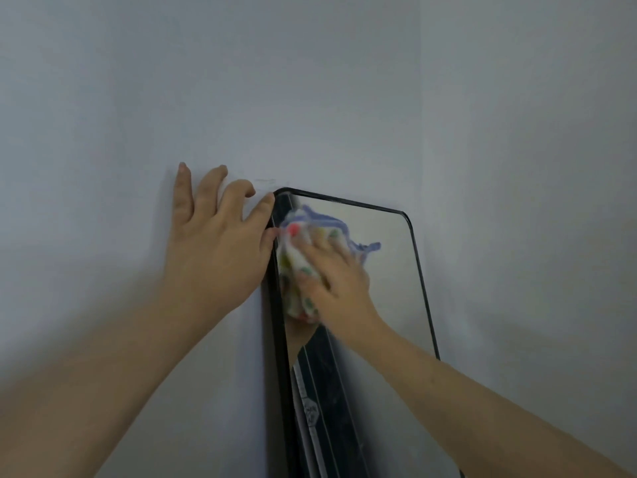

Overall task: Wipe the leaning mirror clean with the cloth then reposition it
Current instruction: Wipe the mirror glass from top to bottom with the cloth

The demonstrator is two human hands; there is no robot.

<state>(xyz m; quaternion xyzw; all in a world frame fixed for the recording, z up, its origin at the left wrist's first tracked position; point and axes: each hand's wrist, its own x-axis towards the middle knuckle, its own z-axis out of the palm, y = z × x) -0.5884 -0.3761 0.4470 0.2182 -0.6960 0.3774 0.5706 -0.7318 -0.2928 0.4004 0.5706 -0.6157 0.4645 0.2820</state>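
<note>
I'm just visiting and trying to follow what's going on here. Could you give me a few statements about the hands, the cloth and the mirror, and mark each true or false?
1. The right hand presses a cloth against the mirror. True.
2. The left hand holds the cloth. False: it rests at the mirror's left frame edge, near the top corner, fingers spread on the wall.
3. The mirror's frame is black. True.
4. The cloth is plain black. False: it is white with coloured spots and a bluish edge.
5. The cloth is on the mirror's lower part. False: it is near the top left corner.
</note>
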